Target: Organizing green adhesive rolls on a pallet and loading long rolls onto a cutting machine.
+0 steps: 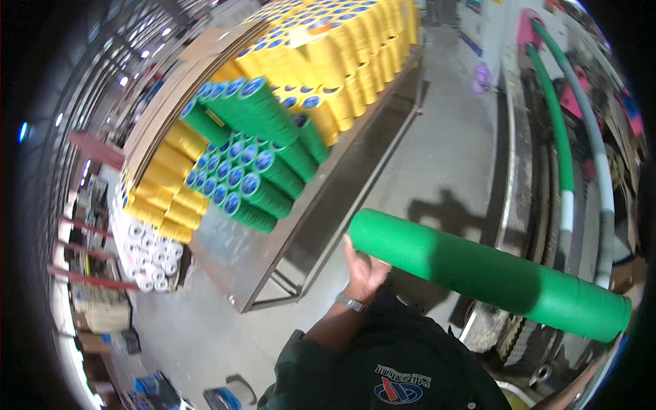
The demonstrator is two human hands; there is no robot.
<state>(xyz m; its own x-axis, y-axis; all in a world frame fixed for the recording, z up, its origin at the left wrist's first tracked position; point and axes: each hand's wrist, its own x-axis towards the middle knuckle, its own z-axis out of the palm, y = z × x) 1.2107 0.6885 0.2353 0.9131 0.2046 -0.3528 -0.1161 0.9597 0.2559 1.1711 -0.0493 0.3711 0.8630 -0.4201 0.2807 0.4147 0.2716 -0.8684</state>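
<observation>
A long row of green tape rolls (478,273), pressed end to end into one cylinder, lies across in front of me and slopes down to the right. My left hand (369,268) grips its left end from below, with the thumb up along the end; most of the fingers are behind the rolls. At the far right end my right hand (603,357) holds the row from underneath, dark and partly lost at the picture's rim. Thin seams between rolls show near the right end.
Stacked green tape rolls (263,160) and yellow tape rolls (335,51) stand on a metal table (301,229) ahead to the left. White rolls (147,249) sit beyond it. Machinery with green and grey tubes (557,130) runs along the right. Grey floor (437,130) lies between.
</observation>
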